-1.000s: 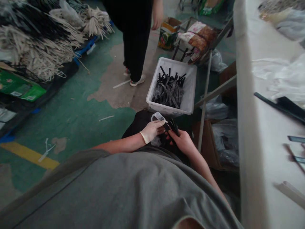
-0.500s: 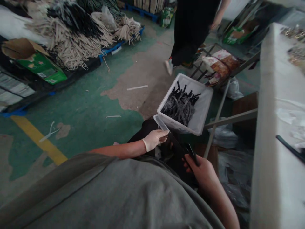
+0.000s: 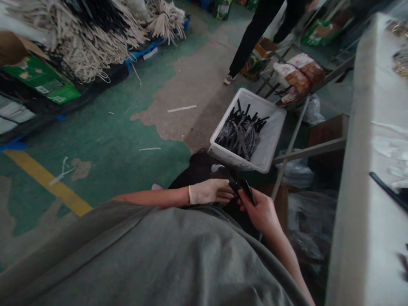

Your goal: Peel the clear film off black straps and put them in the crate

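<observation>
My left hand (image 3: 212, 191), in a pale glove, lies over my lap with its fingers closed at a black strap (image 3: 234, 185). Close beside it, my bare right hand (image 3: 259, 208) grips the same dark strap material, with a stiff-looking black end (image 3: 248, 191) standing up from the fist. A small pale patch (image 3: 217, 168) shows just above the left fingers; what it is I cannot make out. Just beyond both hands stands a white plastic bin (image 3: 270, 136) containing many black and grey straps (image 3: 244, 136).
To the right runs a white-topped table (image 3: 357, 170) with a metal frame (image 3: 309, 151) beside it. Bundles of cream cords (image 3: 86, 51) and a green box (image 3: 47, 80) sit at left. White strips (image 3: 181, 109) litter the floor. Another person's leg (image 3: 247, 42) is beyond the bin.
My left hand has come closer to my right, and the long whitish strip by its fingers no longer shows. The other person has stepped on, and the view has shifted slightly.
</observation>
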Demonstrator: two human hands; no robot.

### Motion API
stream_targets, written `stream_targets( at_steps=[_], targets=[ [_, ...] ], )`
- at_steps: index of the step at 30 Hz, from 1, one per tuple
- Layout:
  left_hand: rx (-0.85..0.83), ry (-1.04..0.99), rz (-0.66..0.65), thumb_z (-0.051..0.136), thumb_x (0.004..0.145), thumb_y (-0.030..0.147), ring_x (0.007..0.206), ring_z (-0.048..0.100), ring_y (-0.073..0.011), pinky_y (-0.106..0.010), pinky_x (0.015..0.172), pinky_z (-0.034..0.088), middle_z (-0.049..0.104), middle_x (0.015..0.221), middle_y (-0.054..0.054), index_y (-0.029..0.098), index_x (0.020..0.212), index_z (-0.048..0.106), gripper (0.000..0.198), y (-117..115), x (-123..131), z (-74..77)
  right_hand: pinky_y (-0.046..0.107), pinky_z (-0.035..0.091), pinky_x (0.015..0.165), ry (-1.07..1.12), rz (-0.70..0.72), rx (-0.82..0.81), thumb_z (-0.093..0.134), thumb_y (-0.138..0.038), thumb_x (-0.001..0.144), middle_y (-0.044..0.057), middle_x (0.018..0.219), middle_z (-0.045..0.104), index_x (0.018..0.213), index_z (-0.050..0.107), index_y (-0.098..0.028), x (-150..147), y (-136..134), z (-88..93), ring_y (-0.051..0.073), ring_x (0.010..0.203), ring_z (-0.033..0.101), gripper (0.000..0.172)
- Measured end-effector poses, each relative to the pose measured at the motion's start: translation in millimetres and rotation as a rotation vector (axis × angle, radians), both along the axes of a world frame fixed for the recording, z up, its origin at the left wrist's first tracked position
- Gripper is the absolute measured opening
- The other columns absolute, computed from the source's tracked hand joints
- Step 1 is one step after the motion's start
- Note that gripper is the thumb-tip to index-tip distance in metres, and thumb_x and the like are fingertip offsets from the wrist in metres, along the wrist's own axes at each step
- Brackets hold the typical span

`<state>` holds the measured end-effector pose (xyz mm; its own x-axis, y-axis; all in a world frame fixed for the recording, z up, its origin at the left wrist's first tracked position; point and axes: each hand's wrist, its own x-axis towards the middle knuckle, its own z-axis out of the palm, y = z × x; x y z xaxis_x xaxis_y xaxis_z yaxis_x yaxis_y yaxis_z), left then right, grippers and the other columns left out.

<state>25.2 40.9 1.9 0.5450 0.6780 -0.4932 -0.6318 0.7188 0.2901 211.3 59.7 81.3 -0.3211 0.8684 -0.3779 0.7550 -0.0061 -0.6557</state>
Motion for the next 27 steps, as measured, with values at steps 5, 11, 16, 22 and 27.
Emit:
stream_targets(
  at_steps=[5, 11, 16, 22, 27],
  targets=[
    [-0.244, -0.263, 0.18, 0.048, 0.084, 0.07, 0.095, 0.068, -0.0265, -0.042, 0.086, 0.05, 0.07, 0.099, -0.019, 0.009, 0.104, 0.063, 0.065, 6, -19, -17.1, 0.025, 0.047, 0.055, 0.029, 0.043, -0.118, 0.049, -0.047, 0.087, 0.004, 0.066, 0.066, 0.078, 0.062, -0.019, 13, -26, -6.9, 0.016, 0.056, 0.061, 0.032],
    [-0.311, 0.067, 0.588, 0.046, 0.098, 0.034, 0.051, 0.055, -0.008, -0.028, 0.076, 0.05, 0.058, 0.06, 0.002, 0.015, 0.08, 0.061, 0.029, 59, -4, -1.3, 0.026, 0.045, 0.057, -0.076, -0.011, -0.185, 0.045, -0.05, 0.089, 0.003, 0.067, 0.067, 0.075, 0.063, -0.019, 12, -35, -23.2, 0.017, 0.059, 0.063, 0.039],
    [0.12, 0.148, 0.756, 0.055, 0.09, 0.051, 0.058, 0.057, -0.0086, -0.025, 0.073, 0.051, 0.057, 0.063, 0.003, 0.017, 0.088, 0.062, 0.035, 85, -8, 59.5, 0.027, 0.047, 0.064, 0.081, -0.126, 0.017, 0.048, -0.047, 0.089, 0.005, 0.075, 0.07, 0.09, 0.067, -0.019, -10, -18, -5.3, 0.018, 0.065, 0.065, 0.034],
    [-0.202, 0.158, 0.763, 0.044, 0.098, 0.039, 0.049, 0.05, -0.0069, -0.025, 0.068, 0.049, 0.053, 0.058, 0.004, 0.016, 0.075, 0.052, 0.033, 52, -27, 30.7, 0.025, 0.036, 0.055, -0.107, 0.068, 0.045, 0.051, -0.034, 0.085, 0.002, 0.066, 0.067, 0.076, 0.065, -0.022, -23, -13, -21.0, 0.017, 0.06, 0.06, 0.02],
    [-0.351, 0.174, 0.681, 0.045, 0.098, 0.037, 0.05, 0.053, -0.0095, -0.026, 0.065, 0.048, 0.055, 0.059, 0.002, 0.017, 0.072, 0.051, 0.033, 19, -10, 0.0, 0.025, 0.029, 0.054, -0.263, 0.166, 0.03, 0.051, -0.032, 0.086, 0.004, 0.07, 0.069, 0.08, 0.067, -0.022, -44, -10, -47.3, 0.016, 0.059, 0.057, 0.02]
  ],
)
